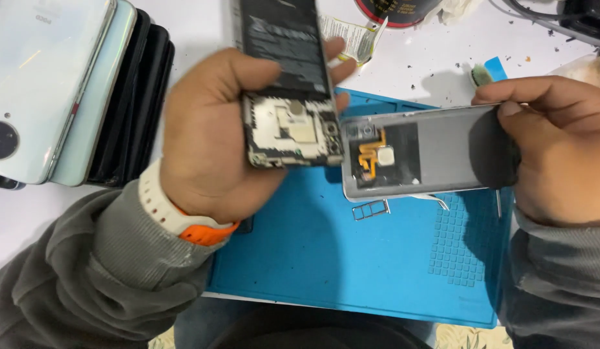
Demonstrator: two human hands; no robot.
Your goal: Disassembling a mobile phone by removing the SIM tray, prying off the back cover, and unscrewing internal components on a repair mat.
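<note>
The left hand (216, 129) is sitting at centre-left of the frame, fingers curling tight around an opened phone body (288, 84), thumb side toward us and fingertips wrapping over its right edge. The phone body is standing nearly upright in the picture, its dark battery running up to the top edge of the frame and its exposed board with metal shields showing at the lower end, slightly blurred. Over on the right, the right hand (558, 148) is pinching the grey back cover (442, 152) by its right end, fingers closing over the top edge and the thumb area hiding behind it. The back cover is lying lengthwise across the middle of the frame, inner face up, with an orange flex strip and a small square pad showing near its left end, and that end is coming just beside the lower corner of the phone body; whether they are touching, I cannot tell. Below both, a blue work mat (326, 258) is filling the lower centre, and a small metal card tray (371, 210) is resting on it just under the cover. At upper left, a pale phone (48, 84) is lying on a stack of dark ones. A white and orange wristband (177, 216) is circling the left wrist.
</note>
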